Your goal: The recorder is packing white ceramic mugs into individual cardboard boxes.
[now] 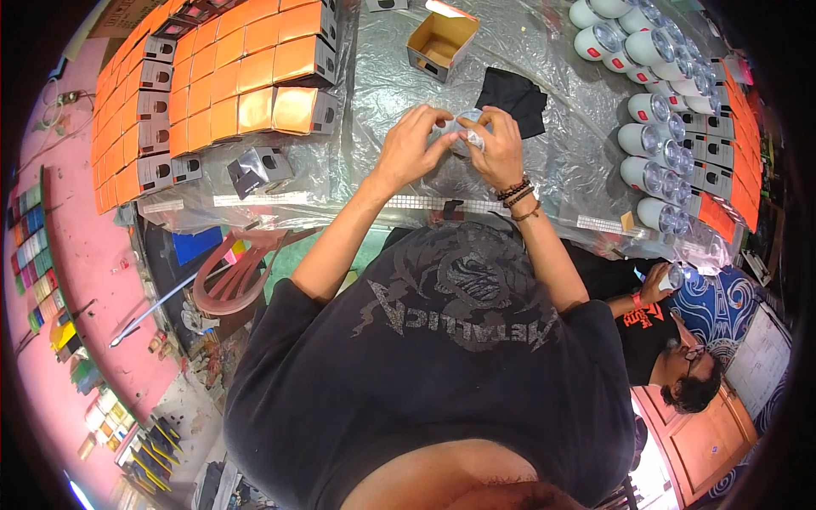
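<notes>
Above the plastic-covered table (374, 106), both my hands meet at a small clear, round plastic piece (467, 116), whose exact kind I cannot make out. Its left side is pinched by my left hand (414, 142), thumb and forefinger closed. My right hand (499, 146), with dark bead bracelets at the wrist, grips the other side, with a whitish bit under the thumb. A folded black cloth (518, 102) lies just beyond the right hand. Farther off, an open cardboard box (438, 47) with a brown inside stands on the table.
Orange-and-grey boxes (242, 68) are stacked at the left, with one grey box (259, 170) lying apart. White tumblers with clear tops (639, 140) line the right side, beside more orange boxes (722, 136). At the lower right, another person (659, 340) holds a tumbler.
</notes>
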A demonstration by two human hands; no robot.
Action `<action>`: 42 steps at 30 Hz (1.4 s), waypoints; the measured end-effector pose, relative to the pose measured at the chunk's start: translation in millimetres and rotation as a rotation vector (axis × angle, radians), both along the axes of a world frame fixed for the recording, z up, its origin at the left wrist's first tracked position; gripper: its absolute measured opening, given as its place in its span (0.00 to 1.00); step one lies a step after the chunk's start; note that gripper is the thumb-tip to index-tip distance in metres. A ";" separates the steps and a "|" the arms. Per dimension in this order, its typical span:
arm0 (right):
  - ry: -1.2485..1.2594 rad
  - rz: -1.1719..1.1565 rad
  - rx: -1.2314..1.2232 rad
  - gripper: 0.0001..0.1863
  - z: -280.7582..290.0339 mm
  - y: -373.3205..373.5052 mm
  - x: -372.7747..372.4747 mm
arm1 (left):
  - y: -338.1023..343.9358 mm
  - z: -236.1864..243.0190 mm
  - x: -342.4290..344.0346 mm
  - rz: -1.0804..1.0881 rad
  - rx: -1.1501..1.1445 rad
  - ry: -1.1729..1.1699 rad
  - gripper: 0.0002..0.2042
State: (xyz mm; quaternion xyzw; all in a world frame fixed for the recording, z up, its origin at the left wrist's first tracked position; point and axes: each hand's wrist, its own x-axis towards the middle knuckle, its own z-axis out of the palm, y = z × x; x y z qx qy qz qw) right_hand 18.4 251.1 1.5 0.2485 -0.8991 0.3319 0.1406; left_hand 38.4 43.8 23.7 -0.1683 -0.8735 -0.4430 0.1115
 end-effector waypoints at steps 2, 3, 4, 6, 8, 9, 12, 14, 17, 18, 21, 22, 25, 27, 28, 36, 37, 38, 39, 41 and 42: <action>-0.181 0.063 0.278 0.17 20.8 4.9 -2.1 | -2.0 -9.4 6.4 -0.003 -0.003 -0.022 0.12; -0.197 0.068 0.296 0.17 28.4 5.9 -4.3 | -3.2 -14.9 7.7 -0.028 -0.007 0.035 0.13; -0.239 0.071 0.357 0.16 35.1 7.7 -6.0 | -3.0 -18.7 9.6 -0.055 -0.012 0.092 0.14; -0.281 0.069 0.420 0.16 40.0 9.0 -11.7 | 1.0 -24.8 12.4 -0.046 0.028 0.111 0.16; -0.444 0.097 0.116 0.14 36.8 11.4 -23.2 | 8.3 -29.9 10.9 -0.039 0.071 0.133 0.17; -0.453 0.098 0.116 0.14 35.1 14.3 -25.1 | 13.0 -30.2 11.1 -0.068 0.054 0.191 0.18; -0.788 -0.058 -0.102 0.13 27.4 17.4 -35.2 | 19.6 -32.5 8.8 -0.071 -0.002 0.240 0.18; -1.063 -0.064 -0.405 0.14 29.3 21.0 -36.4 | 23.0 -32.5 7.5 -0.052 -0.038 0.231 0.17; -0.917 0.082 -0.214 0.12 41.8 30.9 -28.4 | 27.7 -32.2 4.5 -0.037 -0.072 0.198 0.14; -0.798 0.149 -0.115 0.12 46.5 33.6 -22.9 | 29.5 -31.5 3.8 -0.026 -0.057 0.200 0.12; -0.722 0.132 -0.136 0.09 50.7 31.2 -14.4 | 32.5 -29.8 3.7 0.002 -0.032 0.215 0.09; -0.629 0.146 -0.128 0.09 49.7 30.2 -14.4 | 32.7 -30.3 2.9 0.016 -0.025 0.233 0.08; -0.493 0.134 0.078 0.10 45.4 28.5 -13.2 | 33.0 -30.2 2.9 0.002 0.022 0.149 0.06; -0.390 0.129 0.078 0.10 40.2 25.8 -10.0 | 32.1 -32.1 1.4 0.039 0.059 0.118 0.06; -0.320 0.099 0.091 0.09 38.1 25.0 -7.5 | 31.7 -32.7 0.6 0.084 0.100 0.082 0.06; -0.259 0.066 0.133 0.28 16.2 16.9 16.6 | 19.5 -32.7 -4.5 0.048 -0.034 0.072 0.06; -0.260 0.065 0.131 0.28 13.1 14.3 19.4 | 17.5 -30.2 -4.1 0.018 -0.007 0.058 0.06; -0.281 0.029 0.119 0.29 8.0 10.6 19.2 | 13.5 -29.6 -7.7 0.020 -0.009 0.057 0.06; -0.302 -0.007 0.108 0.30 4.1 7.8 19.2 | 8.2 -28.4 -13.5 0.030 -0.016 0.073 0.06; -0.280 -0.025 0.107 0.30 -3.6 5.4 16.1 | 2.1 -27.9 -32.2 0.045 -0.023 0.092 0.06; -0.252 -0.049 0.100 0.30 -6.5 5.3 14.7 | -0.2 -28.4 -45.7 0.209 0.017 0.123 0.06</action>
